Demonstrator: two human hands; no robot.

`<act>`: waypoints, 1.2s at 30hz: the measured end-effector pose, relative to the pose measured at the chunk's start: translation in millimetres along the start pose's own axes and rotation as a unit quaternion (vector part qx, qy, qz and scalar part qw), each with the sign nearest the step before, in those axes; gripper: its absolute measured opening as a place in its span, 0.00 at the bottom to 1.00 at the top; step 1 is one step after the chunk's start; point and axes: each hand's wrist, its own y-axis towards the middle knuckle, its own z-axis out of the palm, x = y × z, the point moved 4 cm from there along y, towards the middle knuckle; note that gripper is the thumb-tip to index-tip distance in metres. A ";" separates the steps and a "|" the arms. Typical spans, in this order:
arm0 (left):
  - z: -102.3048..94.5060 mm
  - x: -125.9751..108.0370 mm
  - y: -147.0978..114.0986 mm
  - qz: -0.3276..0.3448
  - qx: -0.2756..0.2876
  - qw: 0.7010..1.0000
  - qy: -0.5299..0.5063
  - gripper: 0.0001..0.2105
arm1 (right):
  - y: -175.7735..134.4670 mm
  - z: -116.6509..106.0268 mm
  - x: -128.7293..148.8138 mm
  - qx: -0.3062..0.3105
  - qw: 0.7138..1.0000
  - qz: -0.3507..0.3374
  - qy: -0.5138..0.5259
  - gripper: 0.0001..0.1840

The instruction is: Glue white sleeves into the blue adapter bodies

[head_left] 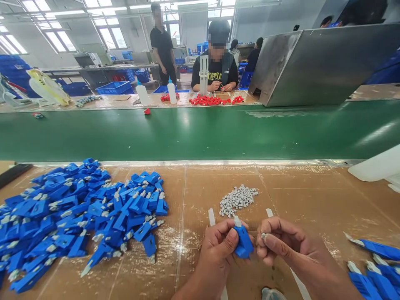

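My left hand (217, 246) grips a blue plastic connector (243, 241) with a pale tip pointing up, low in the middle of the view. My right hand (281, 243) sits right beside it, pinching a small grey piece (264, 236) between thumb and forefinger, close to the connector's side. A heap of small grey pieces (238, 200) lies on the brown table just beyond both hands. To the left spreads a large pile of blue connectors (78, 212). Several more blue connectors (375, 266) lie at the lower right.
A green conveyor belt (200, 131) runs across behind the table. Beyond it a seated person (215, 62) handles red parts (212, 100), with squeeze bottles (171, 91) nearby and another person standing. A metal chute (321, 62) is at right, a white object (375, 166) on the table's right edge.
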 end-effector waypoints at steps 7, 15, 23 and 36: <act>-1.8 1.8 -0.1 0.027 0.009 0.998 0.051 0.26 | 0.2 1.8 2.9 0.003 1.000 0.019 -0.022 0.31; -1.4 6.5 1.5 0.034 0.022 0.997 0.060 0.26 | 0.6 7.4 6.0 0.024 0.998 0.043 -0.047 0.30; -2.0 12.8 2.1 0.031 0.025 0.996 0.085 0.28 | 1.0 4.6 2.7 0.018 0.996 0.061 -0.070 0.32; 7.1 0.7 -0.3 0.043 0.019 0.993 0.104 0.27 | 4.7 0.7 -5.3 0.016 0.996 0.064 -0.058 0.30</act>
